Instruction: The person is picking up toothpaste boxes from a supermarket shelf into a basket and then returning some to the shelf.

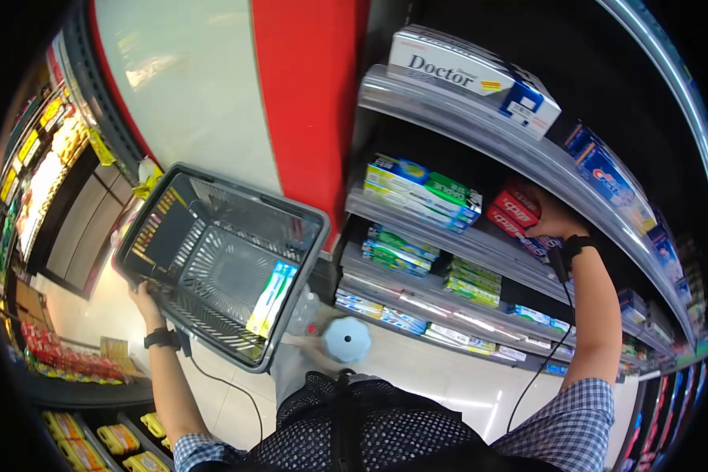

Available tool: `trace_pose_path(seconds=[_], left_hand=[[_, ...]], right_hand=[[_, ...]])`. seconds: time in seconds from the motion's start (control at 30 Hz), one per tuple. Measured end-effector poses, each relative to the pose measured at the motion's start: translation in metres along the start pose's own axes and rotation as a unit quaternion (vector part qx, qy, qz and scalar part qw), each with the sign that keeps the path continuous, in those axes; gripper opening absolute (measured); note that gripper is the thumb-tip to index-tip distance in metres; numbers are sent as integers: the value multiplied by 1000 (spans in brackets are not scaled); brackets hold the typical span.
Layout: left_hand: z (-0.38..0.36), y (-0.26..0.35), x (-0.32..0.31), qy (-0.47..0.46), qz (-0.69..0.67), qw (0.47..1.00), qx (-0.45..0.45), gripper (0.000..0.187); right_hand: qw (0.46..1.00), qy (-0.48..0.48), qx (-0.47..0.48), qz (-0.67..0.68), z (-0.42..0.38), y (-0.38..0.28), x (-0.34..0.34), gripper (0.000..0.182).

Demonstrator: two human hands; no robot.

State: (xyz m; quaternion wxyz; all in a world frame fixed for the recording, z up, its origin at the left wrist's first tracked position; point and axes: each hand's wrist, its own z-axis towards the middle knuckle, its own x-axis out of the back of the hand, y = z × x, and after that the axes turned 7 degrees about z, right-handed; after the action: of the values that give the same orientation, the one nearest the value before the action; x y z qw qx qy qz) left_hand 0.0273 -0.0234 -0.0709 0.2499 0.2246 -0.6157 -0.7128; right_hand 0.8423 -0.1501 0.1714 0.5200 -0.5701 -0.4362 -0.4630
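Note:
My left hand (143, 304) is closed on the near left rim of a grey plastic shopping basket (236, 358). Inside the basket, toward its right side, lies a green, white and blue toothpaste box (271, 299). On the right, my right hand (554, 220) reaches between two shelf levels. Its thumb and fingers are around the end of a red toothpaste box (514, 211), one of a small red stack on the shelf. Part of that hand is in the shadow under the shelf above. Dark purple boxes (539, 248) sit just below it.
Curved shelves (448, 110) hold a long white "Doctor" box (472, 79), green and white boxes (425, 193) and blue Crest boxes (610, 181). A light-blue stool top (347, 340) is near my legs. A red and white wall panel (307, 102) rises behind the basket. Cables hang from both wrists.

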Motion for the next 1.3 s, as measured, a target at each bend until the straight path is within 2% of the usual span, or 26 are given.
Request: trace_pose_path(seconds=[0.13, 0.2, 0.27, 0.33, 0.37, 0.47, 0.6, 0.67, 0.8, 0.87, 1.07, 1.2, 1.3], left_hand=[[2, 4, 0, -11, 9, 1000, 26, 52], [0, 6, -2, -7, -3, 1000, 19, 51], [3, 5, 1, -10, 12, 1000, 23, 50], [9, 0, 5, -25, 34, 999, 22, 50], [1, 8, 0, -23, 25, 999, 23, 50], [-4, 15, -1, -32, 22, 998, 42, 49], [1, 11, -1, -22, 20, 999, 16, 50], [0, 11, 1, -47, 8, 999, 25, 51], [-3, 12, -1, -1, 54, 998, 45, 51], [-4, 12, 0, -16, 32, 998, 46, 51], [-2, 7, 0, -24, 10, 999, 21, 53], [3, -1, 3, -11, 13, 999, 40, 53], [3, -3, 3, 1, 13, 999, 36, 54]], right_hand=[[1000, -2, 2, 20, -11, -7, -2, 105], [998, -43, -46, 22, -20, -21, 6, 107], [999, -41, -27, 10, -25, -22, 3, 107], [995, -40, -79, 54, -26, -29, 2, 105], [999, 6, -14, 37, -24, -15, -6, 104], [998, -32, -14, 45, -9, 0, -8, 107], [998, -43, -26, 34, -8, -1, -5, 107], [988, -54, -50, 134, -2, 9, -10, 107], [982, -67, -63, 165, 7, 24, -14, 105], [982, -73, -20, 172, 6, 22, -11, 103], [978, -89, -47, 183, -1, 17, -3, 99], [981, -93, -47, 166, -4, 10, 1, 98], [991, -86, -71, 77, -15, -2, 6, 95]])
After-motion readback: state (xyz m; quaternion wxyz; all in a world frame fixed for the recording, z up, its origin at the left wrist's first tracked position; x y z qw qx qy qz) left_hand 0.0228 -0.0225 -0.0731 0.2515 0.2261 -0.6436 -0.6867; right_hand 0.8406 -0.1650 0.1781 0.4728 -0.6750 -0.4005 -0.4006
